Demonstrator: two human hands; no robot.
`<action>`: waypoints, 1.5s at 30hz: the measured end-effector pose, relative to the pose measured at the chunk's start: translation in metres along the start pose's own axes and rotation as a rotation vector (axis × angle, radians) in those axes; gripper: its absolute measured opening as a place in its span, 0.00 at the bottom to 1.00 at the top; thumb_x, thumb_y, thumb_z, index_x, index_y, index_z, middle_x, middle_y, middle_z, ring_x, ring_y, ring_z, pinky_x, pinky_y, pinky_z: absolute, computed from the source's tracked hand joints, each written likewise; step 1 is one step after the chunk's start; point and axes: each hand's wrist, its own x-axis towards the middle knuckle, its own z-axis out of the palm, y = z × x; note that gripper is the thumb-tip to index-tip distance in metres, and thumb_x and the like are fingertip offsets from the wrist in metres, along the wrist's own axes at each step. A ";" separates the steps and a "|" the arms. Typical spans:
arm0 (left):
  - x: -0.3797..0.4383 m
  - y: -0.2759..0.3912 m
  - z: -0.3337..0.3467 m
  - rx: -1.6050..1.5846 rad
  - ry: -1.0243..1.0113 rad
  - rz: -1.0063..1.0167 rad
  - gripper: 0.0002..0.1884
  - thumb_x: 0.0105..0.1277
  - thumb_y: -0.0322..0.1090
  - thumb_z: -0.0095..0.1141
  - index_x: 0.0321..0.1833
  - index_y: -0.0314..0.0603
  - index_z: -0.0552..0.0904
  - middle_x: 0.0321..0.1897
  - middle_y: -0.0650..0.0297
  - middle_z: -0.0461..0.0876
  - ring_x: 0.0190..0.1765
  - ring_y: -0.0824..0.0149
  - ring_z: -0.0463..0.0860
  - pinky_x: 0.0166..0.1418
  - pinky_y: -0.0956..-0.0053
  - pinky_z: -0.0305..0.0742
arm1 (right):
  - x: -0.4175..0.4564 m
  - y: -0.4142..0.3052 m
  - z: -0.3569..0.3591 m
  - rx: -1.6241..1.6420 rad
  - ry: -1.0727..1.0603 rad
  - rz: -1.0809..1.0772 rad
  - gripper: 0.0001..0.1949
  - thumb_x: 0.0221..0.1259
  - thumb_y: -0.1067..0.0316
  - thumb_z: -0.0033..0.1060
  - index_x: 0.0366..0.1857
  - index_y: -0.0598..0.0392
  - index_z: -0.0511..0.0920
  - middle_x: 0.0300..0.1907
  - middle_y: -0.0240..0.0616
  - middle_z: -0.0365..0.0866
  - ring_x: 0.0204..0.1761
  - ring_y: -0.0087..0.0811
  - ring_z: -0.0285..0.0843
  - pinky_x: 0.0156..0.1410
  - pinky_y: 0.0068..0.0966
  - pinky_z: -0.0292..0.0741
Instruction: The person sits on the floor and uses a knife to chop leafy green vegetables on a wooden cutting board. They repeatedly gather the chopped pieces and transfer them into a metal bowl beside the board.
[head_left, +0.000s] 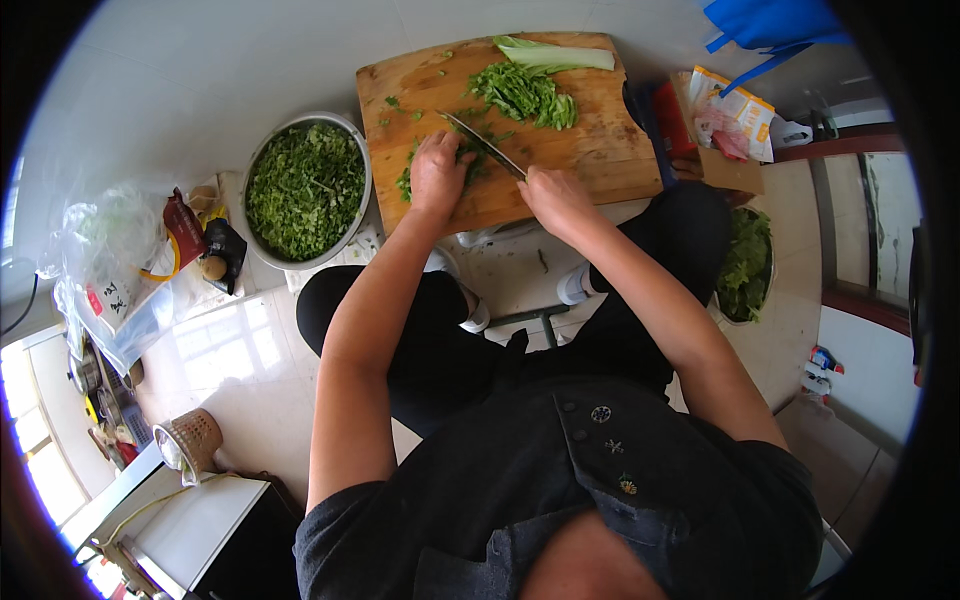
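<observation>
My right hand (559, 199) is closed around the handle of a kitchen knife (487, 148), whose blade slants up and left over a wooden cutting board (607, 161). Left of the blade, my left hand (440, 174) rests with bent fingers on chopped greens (474, 169), partly hidden beneath it. Farther back on the board lies a heap of sliced leafy greens (525, 96). Behind that heap is a long pale-stemmed leaf (559, 57). A steel bowl (365, 187) full of finely chopped greens (304, 191) stands against the board's left side.
Plastic bags (112, 240) and packets lie at the left. A cardboard box (731, 171) with packaging stands right of the board, and a bowl of whole leafy greens (746, 262) is by my right knee. A perforated basket (191, 439) is at lower left.
</observation>
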 end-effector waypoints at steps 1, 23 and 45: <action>-0.002 -0.001 0.001 0.011 -0.007 -0.012 0.13 0.55 0.33 0.68 0.37 0.36 0.77 0.36 0.52 0.79 0.43 0.46 0.78 0.45 0.54 0.73 | 0.000 -0.003 0.003 -0.004 0.004 0.020 0.13 0.67 0.61 0.54 0.30 0.61 0.76 0.26 0.52 0.82 0.29 0.52 0.83 0.34 0.45 0.77; -0.014 -0.004 -0.003 -0.134 0.045 0.060 0.11 0.50 0.22 0.62 0.38 0.36 0.78 0.38 0.53 0.78 0.46 0.48 0.77 0.50 0.58 0.74 | -0.012 -0.013 -0.003 0.050 -0.010 0.022 0.13 0.68 0.61 0.53 0.31 0.61 0.75 0.25 0.52 0.82 0.30 0.53 0.83 0.35 0.46 0.77; -0.019 -0.005 -0.006 -0.106 0.073 0.058 0.11 0.49 0.21 0.62 0.37 0.35 0.79 0.39 0.53 0.78 0.46 0.48 0.78 0.49 0.58 0.74 | -0.021 -0.026 -0.010 0.065 -0.065 0.076 0.12 0.68 0.62 0.54 0.30 0.61 0.75 0.27 0.54 0.82 0.31 0.53 0.83 0.36 0.46 0.77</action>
